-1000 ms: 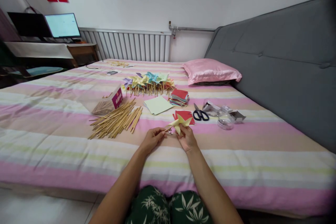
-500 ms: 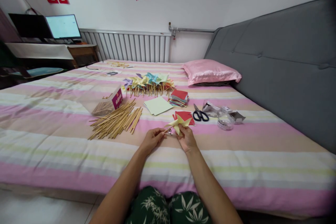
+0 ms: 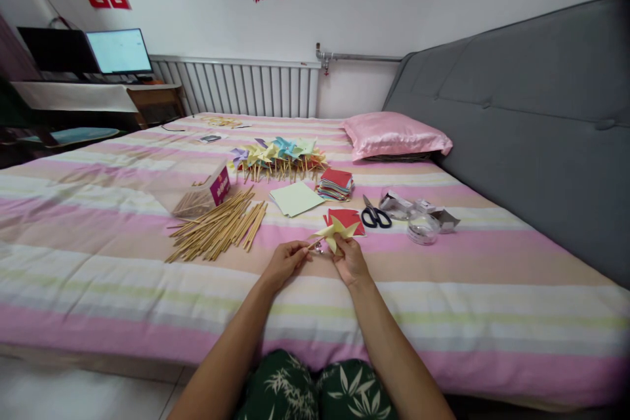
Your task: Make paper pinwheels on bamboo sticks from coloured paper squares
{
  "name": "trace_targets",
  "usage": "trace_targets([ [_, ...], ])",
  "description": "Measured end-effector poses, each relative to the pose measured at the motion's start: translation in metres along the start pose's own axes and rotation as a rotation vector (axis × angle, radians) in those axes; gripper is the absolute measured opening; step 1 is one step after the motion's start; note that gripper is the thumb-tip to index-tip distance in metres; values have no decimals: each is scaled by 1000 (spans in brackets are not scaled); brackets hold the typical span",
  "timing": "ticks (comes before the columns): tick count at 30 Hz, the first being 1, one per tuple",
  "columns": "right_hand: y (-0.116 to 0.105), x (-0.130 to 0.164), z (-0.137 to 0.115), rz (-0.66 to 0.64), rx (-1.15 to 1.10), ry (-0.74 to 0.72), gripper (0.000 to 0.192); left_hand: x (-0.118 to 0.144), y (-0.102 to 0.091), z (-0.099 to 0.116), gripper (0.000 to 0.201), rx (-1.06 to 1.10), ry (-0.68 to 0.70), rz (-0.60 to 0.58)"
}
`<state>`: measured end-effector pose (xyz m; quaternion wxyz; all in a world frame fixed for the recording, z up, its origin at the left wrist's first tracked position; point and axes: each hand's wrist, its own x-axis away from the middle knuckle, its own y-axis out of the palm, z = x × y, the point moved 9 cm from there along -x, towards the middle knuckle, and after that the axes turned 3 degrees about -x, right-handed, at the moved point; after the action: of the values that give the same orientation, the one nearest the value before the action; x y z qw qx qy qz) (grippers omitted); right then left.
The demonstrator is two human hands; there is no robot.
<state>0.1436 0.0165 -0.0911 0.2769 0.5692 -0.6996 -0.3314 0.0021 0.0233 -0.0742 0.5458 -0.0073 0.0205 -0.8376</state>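
Yellow paper, folded into a pinwheel [image 3: 337, 230], is pinched by the fingers of the right hand [image 3: 350, 261] just above the striped bed [image 3: 492, 289]. Its stick end is gripped by the left hand [image 3: 287, 260]. Red paper [image 3: 347, 218] lies just behind, scissors [image 3: 375, 214] beside it.

On the bed [image 3: 123, 289] I see sticks [image 3: 219, 226] at ten o'clock of my hands, scissors [image 3: 376, 215] at two, finished pinwheels [image 3: 278, 156] at twelve.

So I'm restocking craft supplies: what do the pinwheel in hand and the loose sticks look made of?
Pinwheel: thin matte yellow paper, judging by its crisp folded points. Sticks: pale tan, straight and uniform, probably bamboo or wood; unfinished, as far as shows.
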Motion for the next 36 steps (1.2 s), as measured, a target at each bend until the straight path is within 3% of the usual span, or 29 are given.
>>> trace_targets([
  [36,-3,-2,1,3,-3,-8,26,0,0,1,40,-9,3,-2],
])
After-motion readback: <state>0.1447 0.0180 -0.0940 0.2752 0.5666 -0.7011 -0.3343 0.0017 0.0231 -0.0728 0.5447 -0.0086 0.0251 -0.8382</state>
